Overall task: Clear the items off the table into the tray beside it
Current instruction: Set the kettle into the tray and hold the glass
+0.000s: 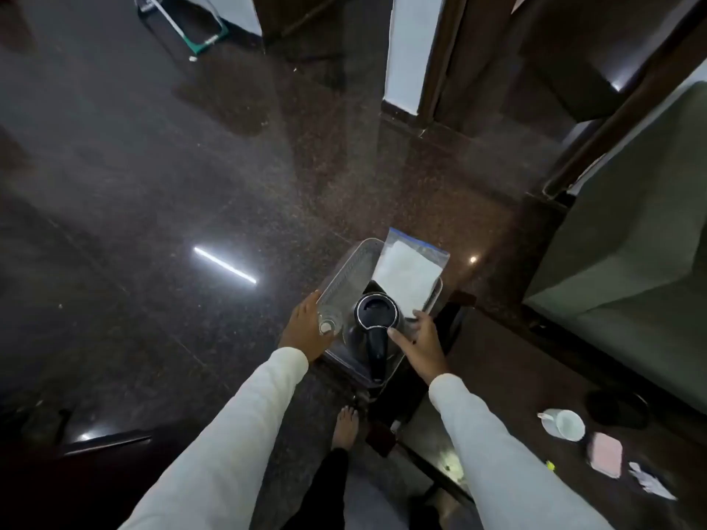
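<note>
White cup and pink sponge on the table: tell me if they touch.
Apart. The head view shows dark table between the white cup and the pink sponge.

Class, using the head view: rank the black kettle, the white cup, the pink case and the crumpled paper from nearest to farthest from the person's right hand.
From the right hand:
1. Black kettle, in the tray, touching the fingers on their left.
2. White cup, on the table to the right.
3. Pink case, just beyond the cup.
4. Crumpled paper, farthest right, near the table's edge.
</note>
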